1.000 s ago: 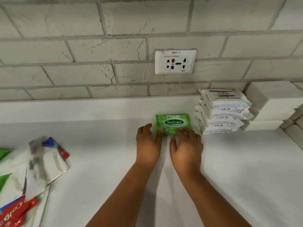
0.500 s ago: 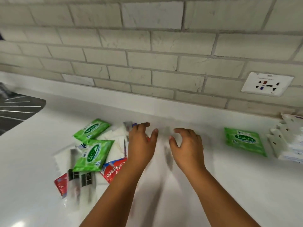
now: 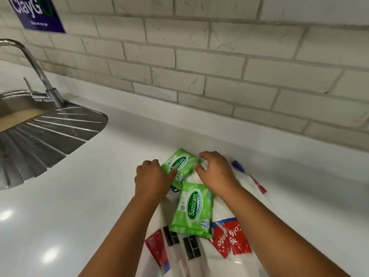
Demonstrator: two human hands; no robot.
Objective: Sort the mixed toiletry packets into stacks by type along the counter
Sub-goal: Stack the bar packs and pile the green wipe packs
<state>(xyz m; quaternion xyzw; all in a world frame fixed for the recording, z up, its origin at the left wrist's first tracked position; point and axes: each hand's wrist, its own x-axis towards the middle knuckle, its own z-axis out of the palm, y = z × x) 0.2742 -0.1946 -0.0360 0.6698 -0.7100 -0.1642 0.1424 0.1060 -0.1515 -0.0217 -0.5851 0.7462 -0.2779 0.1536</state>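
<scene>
Two green Sanicare wipe packets lie in a mixed pile on the white counter (image 3: 89, 186). My left hand (image 3: 151, 177) grips the left edge of the far green packet (image 3: 180, 163), thumb lying across its face. My right hand (image 3: 216, 170) curls round the same packet's right corner, with finger and thumb at its edge. The near green packet (image 3: 192, 210) lies flat between my forearms, untouched. Red Colgate sachets (image 3: 229, 238) and white packets (image 3: 191, 250) with black marks lie under and around it. A red sachet (image 3: 157, 248) sits at the pile's lower left.
A clear packet with blue and red ends (image 3: 248, 175) lies right of my right hand. A steel sink drainboard (image 3: 50, 132) and faucet (image 3: 40, 76) are at the left. The brick wall (image 3: 199, 66) with a purple sign (image 3: 36, 13) backs the counter.
My view swung left from the stacks by the wall socket to the mixed pile. Both hands left the placed green packet and took hold of another green packet in the pile.
</scene>
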